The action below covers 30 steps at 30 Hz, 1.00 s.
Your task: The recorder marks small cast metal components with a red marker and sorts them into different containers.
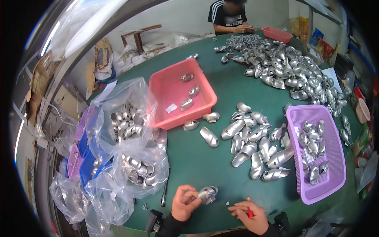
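Note:
My left hand is closed on a shiny silver, hollow, shell-shaped metal part, holding it just above the green table near the front edge. To its right, my right hand has its fingers curled around a slim red pen-like tool with an orange end. Its exact kind is partly hidden by the fingers. A tiny pale scrap lies between the two hands. Beyond them is a loose group of similar silver parts, with one single part lying apart to the left.
A pink basket with a few parts stands ahead; a purple basket with several parts is at right. Clear plastic bags of parts fill the left. A black marker-like stick lies beside them. A co-worker sits beyond a large heap.

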Motion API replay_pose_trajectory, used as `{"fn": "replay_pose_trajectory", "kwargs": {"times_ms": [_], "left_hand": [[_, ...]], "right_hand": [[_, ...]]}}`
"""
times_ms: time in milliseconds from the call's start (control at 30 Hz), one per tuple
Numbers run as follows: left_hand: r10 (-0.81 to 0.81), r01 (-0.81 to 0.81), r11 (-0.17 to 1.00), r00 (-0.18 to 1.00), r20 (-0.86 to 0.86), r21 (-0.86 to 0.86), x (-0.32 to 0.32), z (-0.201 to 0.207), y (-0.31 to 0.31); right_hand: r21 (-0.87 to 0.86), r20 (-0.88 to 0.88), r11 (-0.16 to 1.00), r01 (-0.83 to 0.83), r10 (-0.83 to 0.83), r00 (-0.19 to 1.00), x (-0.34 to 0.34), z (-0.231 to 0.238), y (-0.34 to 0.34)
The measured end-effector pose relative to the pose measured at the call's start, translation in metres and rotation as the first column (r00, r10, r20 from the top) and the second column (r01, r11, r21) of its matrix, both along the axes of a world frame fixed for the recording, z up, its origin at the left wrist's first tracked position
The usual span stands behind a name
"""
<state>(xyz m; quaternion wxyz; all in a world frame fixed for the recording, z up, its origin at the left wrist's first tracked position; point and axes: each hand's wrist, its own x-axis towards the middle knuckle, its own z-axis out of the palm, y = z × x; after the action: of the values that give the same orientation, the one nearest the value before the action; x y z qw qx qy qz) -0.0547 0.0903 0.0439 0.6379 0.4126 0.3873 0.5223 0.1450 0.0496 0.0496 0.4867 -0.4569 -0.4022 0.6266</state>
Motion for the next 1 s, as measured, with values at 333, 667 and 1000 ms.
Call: {"fn": "replay_pose_trajectory", "kwargs": {"times_ms": [333,667,1000], "left_hand": [[0.119,-0.122,0.993,0.975,0.189,0.000,0.000,-0.018,-0.060],[0.013,0.207,0.965,0.579,0.816,-0.162,0.003,-0.028,-0.073],[0.051,0.078,0.967,0.874,0.484,-0.243,0.004,-0.023,-0.080]], "right_hand": [[0.066,-0.028,0.953,-0.296,0.298,0.954,-0.029,0.002,0.001],[-0.042,-0.038,0.939,-0.341,0.340,0.940,-0.037,0.014,0.001],[-0.184,-0.289,0.933,-0.308,0.249,0.925,-0.045,-0.001,0.004]]}}
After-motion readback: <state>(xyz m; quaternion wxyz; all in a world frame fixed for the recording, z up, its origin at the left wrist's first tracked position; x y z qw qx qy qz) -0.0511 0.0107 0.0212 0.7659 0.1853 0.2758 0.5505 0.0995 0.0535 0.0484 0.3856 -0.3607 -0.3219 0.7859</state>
